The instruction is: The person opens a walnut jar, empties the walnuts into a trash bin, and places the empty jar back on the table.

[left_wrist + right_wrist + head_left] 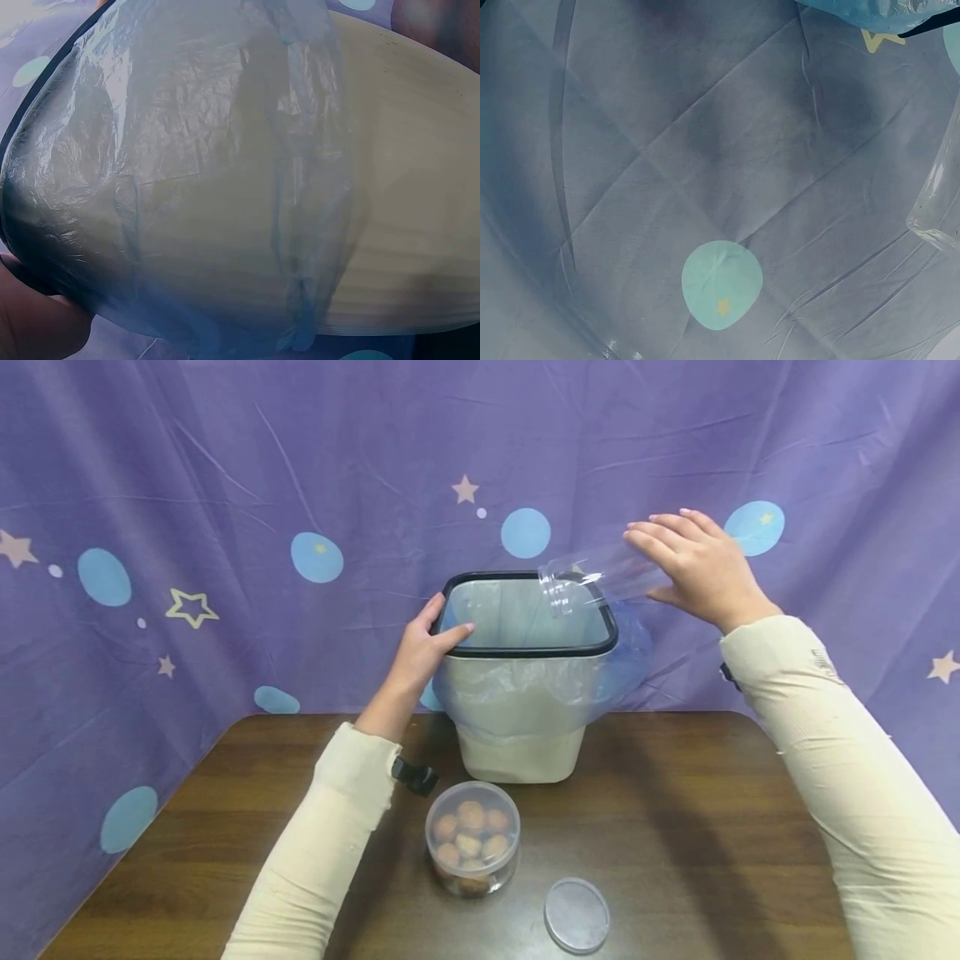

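Note:
A cream trash bin (pixel 519 760) with a black rim and a thin bluish plastic liner (pixel 517 697) stands toward the back of the table. My left hand (pixel 422 645) grips the rim at its left side, thumb over the edge; the left wrist view shows the liner folded down outside the bin (pixel 405 180). Over the bin's right side, my right hand (pixel 697 568) holds a clear plastic jar (pixel 592 578), tipped sideways with its mouth toward the bin. No contents show inside the jar. Its edge (pixel 934 221) appears at the right of the right wrist view.
On the wooden table (pixel 660 827), a clear lidded tub (pixel 474 839) of round brown pieces stands in front of the bin. A round translucent lid (pixel 576 916) lies to its right, nearer me. Purple patterned cloth (pixel 390 468) hangs close behind.

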`<state>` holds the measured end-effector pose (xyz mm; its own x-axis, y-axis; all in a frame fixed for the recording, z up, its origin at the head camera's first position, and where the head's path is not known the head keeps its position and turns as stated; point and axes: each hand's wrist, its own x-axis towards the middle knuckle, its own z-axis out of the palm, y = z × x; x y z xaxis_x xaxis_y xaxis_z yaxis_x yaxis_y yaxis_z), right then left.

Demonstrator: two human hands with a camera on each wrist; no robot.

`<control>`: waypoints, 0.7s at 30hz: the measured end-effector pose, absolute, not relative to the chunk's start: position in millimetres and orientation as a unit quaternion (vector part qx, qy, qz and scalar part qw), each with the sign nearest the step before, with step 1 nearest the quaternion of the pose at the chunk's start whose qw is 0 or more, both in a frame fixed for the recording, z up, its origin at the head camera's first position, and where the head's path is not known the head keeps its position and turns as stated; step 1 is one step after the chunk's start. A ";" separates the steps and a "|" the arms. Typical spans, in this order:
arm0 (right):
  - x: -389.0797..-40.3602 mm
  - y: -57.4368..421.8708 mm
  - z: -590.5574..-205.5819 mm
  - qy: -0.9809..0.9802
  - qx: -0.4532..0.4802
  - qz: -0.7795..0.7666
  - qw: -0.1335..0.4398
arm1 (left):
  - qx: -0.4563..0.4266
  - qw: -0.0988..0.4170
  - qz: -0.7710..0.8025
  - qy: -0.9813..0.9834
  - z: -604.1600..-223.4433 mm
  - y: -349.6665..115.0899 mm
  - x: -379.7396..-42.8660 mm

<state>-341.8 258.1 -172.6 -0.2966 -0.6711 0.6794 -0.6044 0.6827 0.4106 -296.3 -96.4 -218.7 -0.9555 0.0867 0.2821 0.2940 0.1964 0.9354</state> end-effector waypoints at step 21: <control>-339.3 255.4 -171.8 -0.789 0.395 -0.013 0.470 | -0.129 0.108 -0.621 -0.765 -239.7 -100.4 -323.7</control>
<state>-339.3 255.4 -171.8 -0.2466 -0.6348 0.7323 -0.6112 0.6883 0.3908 -323.7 -100.4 -239.7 -0.9434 0.0643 0.3255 0.3318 0.1951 0.9230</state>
